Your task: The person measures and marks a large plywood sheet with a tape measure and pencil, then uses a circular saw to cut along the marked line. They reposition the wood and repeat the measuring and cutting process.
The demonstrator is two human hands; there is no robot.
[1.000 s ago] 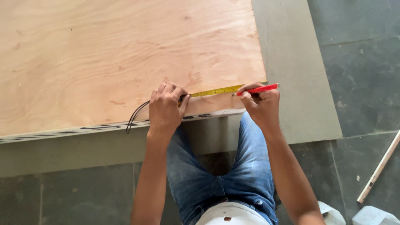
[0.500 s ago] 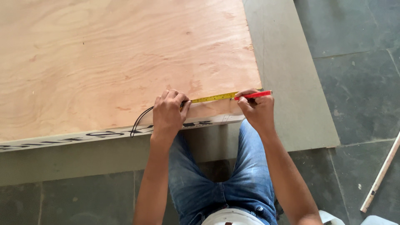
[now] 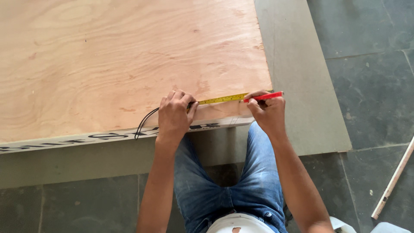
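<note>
A large light plywood sheet [image 3: 120,60] lies flat on a grey board [image 3: 297,86]. My left hand [image 3: 174,114] presses a tape measure case down near the sheet's front edge; the case is mostly hidden under the fingers and a black loop cord [image 3: 144,123] trails from it. The yellow tape blade [image 3: 222,99] runs right along the sheet to its right edge. My right hand [image 3: 267,112] grips a red pencil [image 3: 265,96] with its tip at the tape near the sheet's right corner.
My legs in blue jeans [image 3: 228,185] are folded just below the sheet's front edge. Dark stone floor tiles [image 3: 366,56] surround the grey board. A thin pale wooden strip [image 3: 394,179] lies slanted on the floor at right.
The view has drifted slightly, so the sheet and hands sit a little lower. Both hands keep their places on the tape and pencil.
</note>
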